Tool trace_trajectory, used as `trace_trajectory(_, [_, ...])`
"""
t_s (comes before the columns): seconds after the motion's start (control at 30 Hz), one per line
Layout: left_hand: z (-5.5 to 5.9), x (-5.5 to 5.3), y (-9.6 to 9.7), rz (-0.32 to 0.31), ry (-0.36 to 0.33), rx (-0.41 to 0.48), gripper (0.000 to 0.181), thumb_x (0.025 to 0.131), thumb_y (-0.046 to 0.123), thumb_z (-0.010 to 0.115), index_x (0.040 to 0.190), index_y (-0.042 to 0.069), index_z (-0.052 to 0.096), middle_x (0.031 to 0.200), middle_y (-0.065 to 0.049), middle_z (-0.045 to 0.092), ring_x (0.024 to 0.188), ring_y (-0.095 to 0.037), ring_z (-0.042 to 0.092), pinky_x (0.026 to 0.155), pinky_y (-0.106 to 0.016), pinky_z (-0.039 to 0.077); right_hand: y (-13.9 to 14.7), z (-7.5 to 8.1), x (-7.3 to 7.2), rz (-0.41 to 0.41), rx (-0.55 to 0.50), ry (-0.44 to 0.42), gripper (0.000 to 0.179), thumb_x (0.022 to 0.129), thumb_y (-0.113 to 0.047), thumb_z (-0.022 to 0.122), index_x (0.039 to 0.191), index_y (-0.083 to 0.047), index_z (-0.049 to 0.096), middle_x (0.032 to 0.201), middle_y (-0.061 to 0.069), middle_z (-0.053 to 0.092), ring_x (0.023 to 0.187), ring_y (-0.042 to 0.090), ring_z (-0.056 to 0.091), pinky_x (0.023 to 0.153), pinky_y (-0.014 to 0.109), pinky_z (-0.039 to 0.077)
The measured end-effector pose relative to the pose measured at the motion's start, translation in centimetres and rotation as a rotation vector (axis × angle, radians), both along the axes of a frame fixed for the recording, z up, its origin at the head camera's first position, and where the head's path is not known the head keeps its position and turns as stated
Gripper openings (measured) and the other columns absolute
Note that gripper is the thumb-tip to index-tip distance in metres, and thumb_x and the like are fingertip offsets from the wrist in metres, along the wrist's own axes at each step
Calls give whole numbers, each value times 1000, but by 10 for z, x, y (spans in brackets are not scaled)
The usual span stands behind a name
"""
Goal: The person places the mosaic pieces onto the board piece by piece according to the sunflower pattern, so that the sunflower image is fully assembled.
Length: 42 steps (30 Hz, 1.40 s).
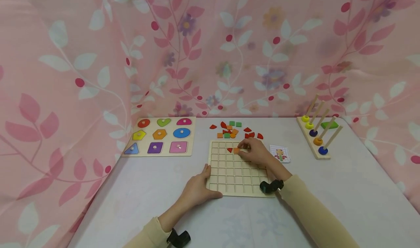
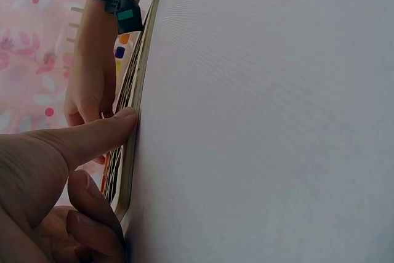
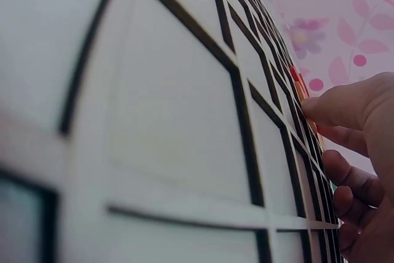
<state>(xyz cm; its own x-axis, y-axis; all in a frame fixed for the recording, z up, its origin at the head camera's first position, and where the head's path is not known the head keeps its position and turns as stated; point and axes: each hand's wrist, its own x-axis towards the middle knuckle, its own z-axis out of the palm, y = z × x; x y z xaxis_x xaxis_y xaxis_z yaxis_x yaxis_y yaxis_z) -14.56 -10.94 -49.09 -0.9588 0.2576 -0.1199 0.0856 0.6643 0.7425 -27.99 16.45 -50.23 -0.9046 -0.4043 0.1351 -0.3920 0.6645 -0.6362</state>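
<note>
A pale wooden grid board (image 1: 229,175) lies flat on the table. My left hand (image 1: 197,189) holds its near left corner, with the thumb (image 2: 108,133) on the near edge and the fingers along the left side. Over the board's far rows, my right hand (image 1: 257,153) pinches at an orange square tile (image 1: 236,150) with thumb and index finger. The fingertips cover its right side, so anything else between them is hidden. A red quarter-circle piece (image 1: 229,150) sits in the cell just left of that tile.
Loose red, orange and green pieces (image 1: 227,135) lie beyond the board. A pattern card (image 1: 280,154) is at its right. A shape puzzle (image 1: 167,154) stands far left; a peg stand (image 1: 323,155) with coloured rings and a green piece (image 1: 329,124) are far right.
</note>
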Motion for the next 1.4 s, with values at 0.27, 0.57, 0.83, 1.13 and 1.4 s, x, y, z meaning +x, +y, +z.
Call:
trace_trajectory(0.27, [1,0,-1,3,-3,4,113,75,34,98,162,-5,35,171,-23,29,151,-41,44,112,-57,46,-1,1,-2,16,-15,-5,22,96,-22,78,114,-9,78,105,4,73,97,22,59,88,41,51])
trace_trajectory(0.57, [1,-1,-1,4,0,11,112,76,35,97,162,-4,36,171,-22,30,151,-41,44,111,-56,47,1,0,-3,10,-11,-21,22,96,-23,79,114,-11,77,106,3,71,97,21,59,89,41,51])
trace_trajectory(0.83, [-6,-2,-2,13,-28,8,113,76,36,97,163,-1,35,172,-19,29,151,-37,44,112,-53,47,0,5,1,4,-6,-54,25,93,-23,80,114,-10,76,106,5,69,97,23,58,90,42,50])
trace_trajectory(1.13, [-5,-1,-1,8,-15,-4,113,75,36,98,162,-3,36,171,-20,30,151,-40,43,114,-56,45,-3,22,0,51,-16,2,25,94,-15,81,115,-1,76,106,12,73,91,24,62,80,41,52])
trace_trajectory(1.4, [-3,-1,0,5,-1,-8,113,75,35,98,162,-4,36,170,-21,31,150,-40,45,112,-56,46,-17,17,-11,134,23,56,19,94,-14,79,109,-2,80,98,10,72,89,23,61,79,39,51])
